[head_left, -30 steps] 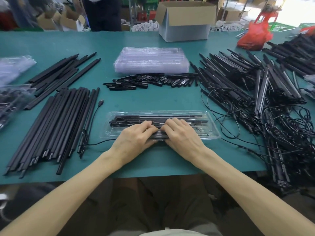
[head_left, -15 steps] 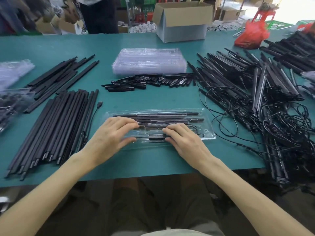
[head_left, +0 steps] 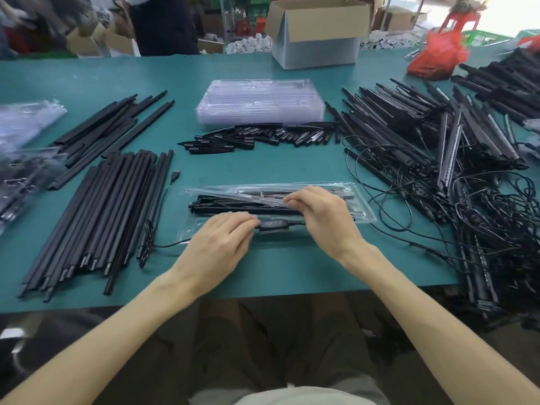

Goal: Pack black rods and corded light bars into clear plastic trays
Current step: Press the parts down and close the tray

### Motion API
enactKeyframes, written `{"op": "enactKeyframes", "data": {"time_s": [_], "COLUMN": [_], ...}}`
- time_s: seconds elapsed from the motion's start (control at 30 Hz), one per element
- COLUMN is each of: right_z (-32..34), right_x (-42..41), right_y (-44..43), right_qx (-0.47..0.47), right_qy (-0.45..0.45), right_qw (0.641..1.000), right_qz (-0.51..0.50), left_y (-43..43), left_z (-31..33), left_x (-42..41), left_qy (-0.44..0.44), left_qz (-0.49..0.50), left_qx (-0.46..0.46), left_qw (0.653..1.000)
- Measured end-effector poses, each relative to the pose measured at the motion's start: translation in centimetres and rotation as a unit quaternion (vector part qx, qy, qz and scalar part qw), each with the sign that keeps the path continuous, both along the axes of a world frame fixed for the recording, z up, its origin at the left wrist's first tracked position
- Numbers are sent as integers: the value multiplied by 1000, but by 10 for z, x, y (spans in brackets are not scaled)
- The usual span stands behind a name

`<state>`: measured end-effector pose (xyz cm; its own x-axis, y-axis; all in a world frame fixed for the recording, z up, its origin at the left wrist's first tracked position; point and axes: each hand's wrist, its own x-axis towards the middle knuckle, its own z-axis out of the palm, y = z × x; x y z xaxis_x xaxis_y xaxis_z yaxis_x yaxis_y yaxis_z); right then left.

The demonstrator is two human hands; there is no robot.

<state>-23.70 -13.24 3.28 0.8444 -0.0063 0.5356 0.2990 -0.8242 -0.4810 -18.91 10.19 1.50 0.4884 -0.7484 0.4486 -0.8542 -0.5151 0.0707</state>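
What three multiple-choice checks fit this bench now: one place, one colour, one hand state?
1. Where is the stack of empty clear trays? A. far middle of the table; B. in the cardboard box; C. on the lap.
2. What colour is the table top? A. red; B. white; C. teal.
3. What is the right hand doing? A. lying flat; B. pinching a clear plastic piece over the packed tray; C. holding a loose rod.
Answers: A, it sits behind the short black pieces; C, teal shows around the parts; B, thumb and fingers close on the clear piece, while the left hand holds the inline controller.
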Motion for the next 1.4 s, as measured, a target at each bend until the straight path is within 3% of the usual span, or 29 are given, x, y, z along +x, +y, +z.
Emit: {"op": "enactKeyframes", "data": {"time_s": [0.2, 0.37, 0.53, 0.73, 0.97, 1.27, 1.4], "right_z": [0, -2, -1, -5, -11, -27, -33], "right_x": [-1, -5, -3, -7, -13, -24, -32], "right_y": [3, 4, 5, 5, 7, -3, -19], "right_qx": [25, 36, 45, 51, 22, -11, -25], "right_qy": [2, 11, 3, 3, -25, 3, 29], "right_qw": [1000, 999, 999, 999, 999, 999, 999], "right_qz": [-13, -15, -19, -6, -8, 32, -28], "left_y": [-17, -8, -1, -24, -83, -84, -83], "left_z": [4, -2, -7, -3, -6, -24, -23], "left_x": [14, 16, 30, 24, 24, 30, 31], "left_qy": [94, 62, 167, 133, 173, 148, 137], "left_qz": [99, 111, 212, 76, -37, -33, -40], "left_qx": [69, 25, 149, 133, 133, 119, 107], "left_qw": [988, 991, 951, 979, 975, 981, 984]}}
